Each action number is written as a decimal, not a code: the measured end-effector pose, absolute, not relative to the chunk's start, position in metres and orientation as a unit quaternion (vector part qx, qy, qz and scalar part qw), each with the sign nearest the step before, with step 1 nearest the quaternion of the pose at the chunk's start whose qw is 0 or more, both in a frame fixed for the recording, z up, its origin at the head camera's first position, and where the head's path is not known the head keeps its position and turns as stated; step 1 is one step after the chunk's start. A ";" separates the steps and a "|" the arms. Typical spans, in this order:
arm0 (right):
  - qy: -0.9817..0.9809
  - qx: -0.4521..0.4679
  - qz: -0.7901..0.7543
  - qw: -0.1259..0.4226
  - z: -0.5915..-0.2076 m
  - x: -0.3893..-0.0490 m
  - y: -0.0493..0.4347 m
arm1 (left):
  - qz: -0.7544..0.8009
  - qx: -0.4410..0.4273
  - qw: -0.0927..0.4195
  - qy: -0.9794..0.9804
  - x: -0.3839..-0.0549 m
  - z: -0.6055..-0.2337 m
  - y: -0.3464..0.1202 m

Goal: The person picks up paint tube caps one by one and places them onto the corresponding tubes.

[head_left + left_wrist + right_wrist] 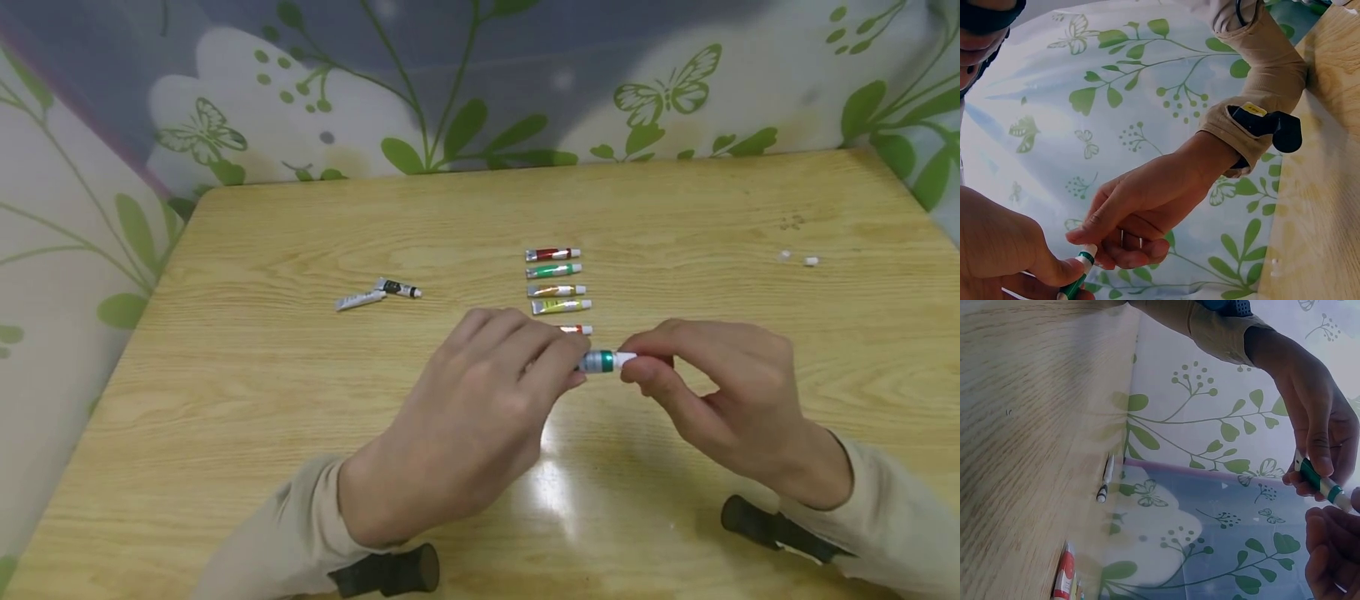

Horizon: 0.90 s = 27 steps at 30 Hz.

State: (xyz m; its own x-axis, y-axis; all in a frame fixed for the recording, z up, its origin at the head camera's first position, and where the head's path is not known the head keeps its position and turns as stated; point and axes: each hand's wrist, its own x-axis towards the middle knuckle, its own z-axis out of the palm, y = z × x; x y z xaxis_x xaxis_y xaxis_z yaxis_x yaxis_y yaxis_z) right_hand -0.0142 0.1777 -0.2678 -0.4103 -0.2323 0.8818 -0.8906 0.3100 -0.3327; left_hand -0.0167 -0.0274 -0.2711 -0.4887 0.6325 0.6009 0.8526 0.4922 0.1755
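Observation:
A dark green paint tube (597, 361) is held level above the table between the fingers and thumb of my left hand (480, 408). Its white cap (625, 359) points right, and the thumb and forefinger of my right hand (723, 400) pinch it. The left wrist view shows the green tube (1076, 282) tilted, with the right thumb right at its white end. From the right side, the left thumb presses along the green tube (1317, 479). Most of the tube's rear is hidden by the left hand in the head view.
Beyond the hands lies a column of small paint tubes: dark red (552, 254), green (553, 271), ochre (557, 291), yellow (561, 306) and orange-red (575, 330). A black tube (400, 288) and a silvery tube (360, 300) lie left. Two small white pieces, one cap-shaped (811, 262), lie right.

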 end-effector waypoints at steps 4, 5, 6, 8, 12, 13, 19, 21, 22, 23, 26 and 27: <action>-0.738 0.382 0.412 0.373 -0.266 -0.013 0.178 | -0.239 -0.445 0.245 -0.828 -0.019 -0.276 -0.028; -0.741 0.381 0.409 0.372 -0.266 -0.013 0.178 | -0.240 -0.444 0.246 -0.827 -0.020 -0.276 -0.029; -0.740 0.383 0.410 0.372 -0.266 -0.013 0.178 | -0.240 -0.444 0.247 -0.827 -0.020 -0.276 -0.029; -0.728 0.393 0.421 0.373 -0.266 -0.013 0.177 | -0.241 -0.446 0.245 -0.826 -0.020 -0.274 -0.029; -0.692 0.417 0.454 0.376 -0.268 -0.015 0.178 | -0.240 -0.446 0.246 -0.827 -0.020 -0.274 -0.029; -0.685 0.422 0.459 0.377 -0.268 -0.016 0.179 | -0.240 -0.446 0.246 -0.827 -0.021 -0.275 -0.029; -0.677 0.426 0.464 0.380 -0.271 -0.016 0.181 | -0.237 -0.445 0.250 -0.827 -0.023 -0.280 -0.029; -0.678 0.425 0.464 0.380 -0.271 -0.016 0.181 | -0.238 -0.446 0.247 -0.826 -0.022 -0.277 -0.029; -0.679 0.424 0.464 0.379 -0.271 -0.016 0.181 | -0.238 -0.446 0.251 -0.826 -0.023 -0.279 -0.030; -0.682 0.421 0.462 0.380 -0.270 -0.016 0.180 | -0.238 -0.446 0.251 -0.825 -0.023 -0.280 -0.030; -0.689 0.415 0.456 0.381 -0.269 -0.015 0.178 | -0.241 -0.446 0.250 -0.825 -0.023 -0.281 -0.030; -0.692 0.413 0.453 0.382 -0.268 -0.014 0.177 | -0.242 -0.446 0.249 -0.825 -0.023 -0.280 -0.030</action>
State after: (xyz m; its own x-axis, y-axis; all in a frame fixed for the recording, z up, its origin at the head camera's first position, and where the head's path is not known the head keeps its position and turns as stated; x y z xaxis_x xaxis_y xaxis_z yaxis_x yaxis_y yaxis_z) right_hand -0.0145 0.1775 -0.2683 -0.3670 -0.2251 0.9026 -0.9173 0.2488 -0.3109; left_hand -0.0227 -0.0302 -0.2803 -0.4781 0.6154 0.6267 0.8562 0.4855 0.1765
